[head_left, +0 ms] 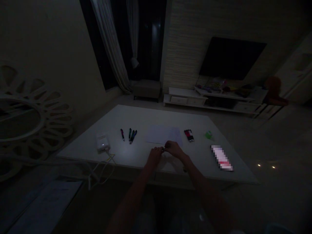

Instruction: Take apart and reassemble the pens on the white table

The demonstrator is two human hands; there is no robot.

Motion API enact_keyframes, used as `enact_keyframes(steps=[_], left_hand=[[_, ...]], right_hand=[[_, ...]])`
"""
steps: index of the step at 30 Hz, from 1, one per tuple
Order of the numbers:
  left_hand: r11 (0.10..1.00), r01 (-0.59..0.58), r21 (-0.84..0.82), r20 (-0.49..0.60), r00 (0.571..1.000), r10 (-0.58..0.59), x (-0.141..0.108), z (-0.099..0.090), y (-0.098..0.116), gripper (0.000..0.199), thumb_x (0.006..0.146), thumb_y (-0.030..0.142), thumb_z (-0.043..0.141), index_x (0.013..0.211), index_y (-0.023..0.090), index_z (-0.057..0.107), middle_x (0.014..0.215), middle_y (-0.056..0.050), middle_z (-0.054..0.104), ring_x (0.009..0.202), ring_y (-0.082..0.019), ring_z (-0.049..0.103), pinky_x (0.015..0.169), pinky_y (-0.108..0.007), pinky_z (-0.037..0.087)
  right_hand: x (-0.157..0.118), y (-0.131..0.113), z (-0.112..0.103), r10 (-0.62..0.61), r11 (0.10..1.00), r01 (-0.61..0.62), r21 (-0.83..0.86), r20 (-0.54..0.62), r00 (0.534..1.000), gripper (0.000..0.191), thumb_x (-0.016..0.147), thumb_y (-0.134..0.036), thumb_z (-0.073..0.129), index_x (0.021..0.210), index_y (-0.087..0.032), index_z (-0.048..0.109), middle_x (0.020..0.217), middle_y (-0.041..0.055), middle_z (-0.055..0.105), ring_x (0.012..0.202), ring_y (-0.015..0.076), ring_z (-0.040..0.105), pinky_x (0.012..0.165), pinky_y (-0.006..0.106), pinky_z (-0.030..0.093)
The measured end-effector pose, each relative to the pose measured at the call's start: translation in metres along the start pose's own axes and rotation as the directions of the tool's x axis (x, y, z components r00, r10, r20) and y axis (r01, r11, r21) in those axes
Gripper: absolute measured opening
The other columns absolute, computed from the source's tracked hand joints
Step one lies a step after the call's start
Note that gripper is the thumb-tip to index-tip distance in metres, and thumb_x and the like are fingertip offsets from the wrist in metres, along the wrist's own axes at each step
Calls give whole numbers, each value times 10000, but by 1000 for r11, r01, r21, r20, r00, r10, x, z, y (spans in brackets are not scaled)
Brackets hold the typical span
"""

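Observation:
My left hand (155,155) and my right hand (173,149) meet above the white table (136,120), close to its near edge. A small dark object (164,149) seems pinched between their fingertips; the dim light hides its exact form. Just beyond the hands lies a pale sheet of paper (164,135). To the left stand apart a single pen (122,134) and a small group of dark pens (132,136). A bundle of red-and-black pens (189,135) lies to the right.
A white boxy device (102,142) sits at the table's left, its pale cable (107,165) dropping over the near edge. Farther right lie a green object (209,135) and a blurred white-and-pink packet (221,158). A TV cabinet (209,100) stands beyond the table.

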State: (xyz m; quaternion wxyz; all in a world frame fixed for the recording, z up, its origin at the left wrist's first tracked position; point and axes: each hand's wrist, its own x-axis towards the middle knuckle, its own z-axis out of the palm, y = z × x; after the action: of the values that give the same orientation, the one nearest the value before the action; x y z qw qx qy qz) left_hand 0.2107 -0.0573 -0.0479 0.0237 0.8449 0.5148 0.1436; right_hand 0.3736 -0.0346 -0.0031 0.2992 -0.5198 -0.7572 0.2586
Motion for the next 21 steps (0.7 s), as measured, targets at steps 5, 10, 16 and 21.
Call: enact_keyframes(steps=[5,10,16,21], left_hand=[[999,-42,10,21,999,42,-4,-3,1,179,896,154,381,1039,194,480,978,-54,586,916,-182,512,795,-323,366],[999,-36,4,26,999,36,-4,-6,2,175,895,161,388,1031,193,492,963,-55,593,903,-181,522,781,-321,366],[1000,30,-3,19,999,-30,-1,-5,3,194,926,190,332,1036,177,491,926,-61,600,884,-177,535,768,-310,372],[1000,-23,-12,-23,999,23,-2,-1,2,184,920,202,371,1064,186,484,953,-50,603,895,-172,534,800,-307,371]], right_hand=[[0,-3,-8,58,992,-75,102,160,985,216,639,-331,696,707,-146,608,638,32,666,553,123,596,505,204,424],[-2,3,-3,121,968,-158,193,191,974,243,704,-380,631,729,-141,596,605,36,659,472,113,565,470,212,419],[-10,11,-2,77,975,-80,207,23,997,235,734,-370,588,750,-139,629,637,38,663,538,118,575,525,220,427],[-14,12,2,156,971,-154,186,-1,988,383,779,-479,518,621,-144,616,484,21,601,456,121,539,489,220,394]])
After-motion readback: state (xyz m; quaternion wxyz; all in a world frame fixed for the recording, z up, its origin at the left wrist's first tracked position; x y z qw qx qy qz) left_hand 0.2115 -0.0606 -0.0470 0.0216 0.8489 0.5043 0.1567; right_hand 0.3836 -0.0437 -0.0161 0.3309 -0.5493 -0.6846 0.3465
